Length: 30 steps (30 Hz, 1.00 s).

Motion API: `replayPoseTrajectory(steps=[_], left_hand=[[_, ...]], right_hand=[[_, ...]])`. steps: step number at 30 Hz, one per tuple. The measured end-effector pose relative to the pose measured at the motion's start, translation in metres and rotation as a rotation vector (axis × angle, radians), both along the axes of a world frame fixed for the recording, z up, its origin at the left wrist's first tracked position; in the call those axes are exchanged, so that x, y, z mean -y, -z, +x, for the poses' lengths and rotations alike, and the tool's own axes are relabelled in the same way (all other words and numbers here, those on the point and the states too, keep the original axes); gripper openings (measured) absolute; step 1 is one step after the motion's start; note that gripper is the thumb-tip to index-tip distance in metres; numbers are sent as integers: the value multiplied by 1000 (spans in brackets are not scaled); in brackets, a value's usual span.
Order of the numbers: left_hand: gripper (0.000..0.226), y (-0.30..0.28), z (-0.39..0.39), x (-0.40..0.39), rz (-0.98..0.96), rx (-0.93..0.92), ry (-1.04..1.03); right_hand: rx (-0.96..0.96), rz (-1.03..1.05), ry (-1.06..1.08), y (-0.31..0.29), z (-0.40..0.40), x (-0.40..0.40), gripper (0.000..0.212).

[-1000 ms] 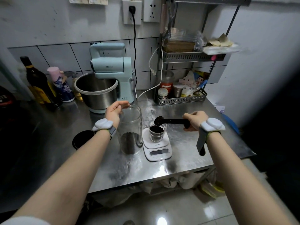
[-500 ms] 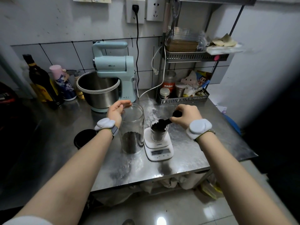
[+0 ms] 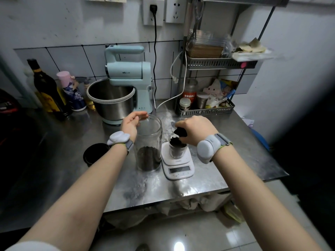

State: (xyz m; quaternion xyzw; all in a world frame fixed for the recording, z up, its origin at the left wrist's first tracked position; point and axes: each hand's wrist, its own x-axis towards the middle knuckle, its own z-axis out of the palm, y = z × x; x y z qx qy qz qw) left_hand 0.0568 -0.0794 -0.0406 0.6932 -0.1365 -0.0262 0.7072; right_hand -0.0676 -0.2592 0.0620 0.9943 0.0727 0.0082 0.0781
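Right hand (image 3: 197,130) clenching black scoop (image 3: 180,132), tipping it over glass cup (image 3: 177,151) on scale (image 3: 178,163), mid-bench toward front edge. Cup holding dark beans; dosing looking partway done. Left hand (image 3: 131,124) gripping rim of jar (image 3: 149,145), just left of scale, beans lying in its bottom. Scale readout unreadable; scoop handle hiding inside fist; scoop contents impossible to tell.

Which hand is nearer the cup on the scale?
Right. The right hand tips a scoop just above the cup; the left hand holds the jar beside it.
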Motion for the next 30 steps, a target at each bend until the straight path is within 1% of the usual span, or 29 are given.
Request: replayPoseTrajectory(steps=[8,15,20,23,26,28,30], left_hand=[[32,0,0,1,-11,-4,-5],[33,0,0,1,-8,-16,-19],[31,1,1,1,-4,-17,-3],[31,0,0,1,-8,-23,-17],[32,-1,0,1,-13,-27,-23],[33,-2,-1,2,-12,-24,-20],[33,-1,-1,1,-7,-21,-31]], right_hand=[[54,29,5,-2,1,1,35],[118,180,102,-26,3,-2,35],[276,272,128,-58,0,-11,33],[385,388,121,-77,-1,-22,29],[452,484,85,-87,0,-36,28],[447,518,67,-89,2,-43,30],[383,530,50,-86,10,-49,33]])
